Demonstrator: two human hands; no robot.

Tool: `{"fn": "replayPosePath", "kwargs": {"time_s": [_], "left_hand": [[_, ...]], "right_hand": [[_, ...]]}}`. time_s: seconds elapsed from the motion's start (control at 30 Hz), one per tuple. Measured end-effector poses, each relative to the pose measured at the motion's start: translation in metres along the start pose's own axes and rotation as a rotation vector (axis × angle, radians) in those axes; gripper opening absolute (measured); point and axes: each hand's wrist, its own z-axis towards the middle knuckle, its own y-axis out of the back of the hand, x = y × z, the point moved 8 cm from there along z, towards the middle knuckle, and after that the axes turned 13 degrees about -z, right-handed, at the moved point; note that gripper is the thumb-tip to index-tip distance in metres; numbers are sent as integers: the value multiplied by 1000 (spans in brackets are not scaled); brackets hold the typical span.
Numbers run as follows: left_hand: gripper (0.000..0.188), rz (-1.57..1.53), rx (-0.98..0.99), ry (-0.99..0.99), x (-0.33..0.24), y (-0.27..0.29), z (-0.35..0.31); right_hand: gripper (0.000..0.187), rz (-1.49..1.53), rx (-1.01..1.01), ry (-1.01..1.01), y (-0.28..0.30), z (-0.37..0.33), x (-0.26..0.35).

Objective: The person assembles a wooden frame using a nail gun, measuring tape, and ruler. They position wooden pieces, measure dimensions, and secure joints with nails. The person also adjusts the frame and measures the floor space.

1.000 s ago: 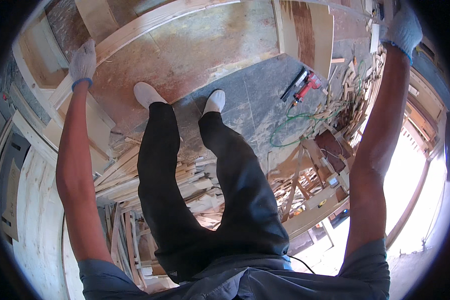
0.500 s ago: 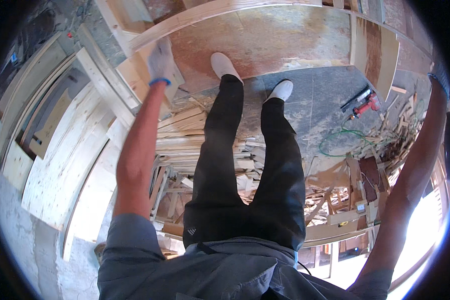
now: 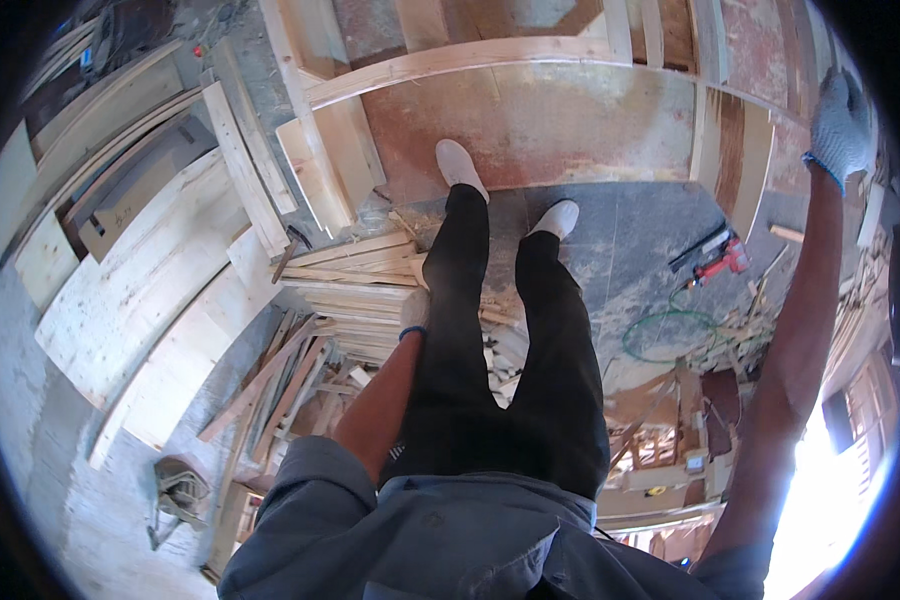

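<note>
Reaching down beside my left leg, my left hand [image 3: 415,308], in a pale glove with a blue cuff, is at the end of a stack of wooden strips [image 3: 355,318]. Its fingers blend into the pale wood, so whether they hold a strip is unclear. My right arm stretches out to the far right. There my right hand [image 3: 840,128], in a grey knit glove, has its fingers bent in by the outer end of a large wooden frame [image 3: 470,62]. What they grip, if anything, is hidden. A hammer [image 3: 287,254] lies left of the strips.
Plywood sheets [image 3: 145,265] and boards lean at the left. A red power tool [image 3: 720,262] with a green hose [image 3: 630,345] lies on the floor at right, near scattered offcuts. The frame rests on a reddish panel [image 3: 530,130] before my feet.
My left hand has come back from the frame's left corner to the strips beside my leg. My right hand has moved inward and farther ahead. The hammer has come into sight.
</note>
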Motion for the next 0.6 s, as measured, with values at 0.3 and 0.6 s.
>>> {"fn": "replayPosePath", "kwargs": {"time_s": [0.3,0.6], "left_hand": [[20,-74,-153,-76,-53,23,-15],[30,-983,118,159,-75,21,-56]], "right_hand": [[48,-208,26,162,13,1,47],[21,228,310,7,89,-253,37]]}}
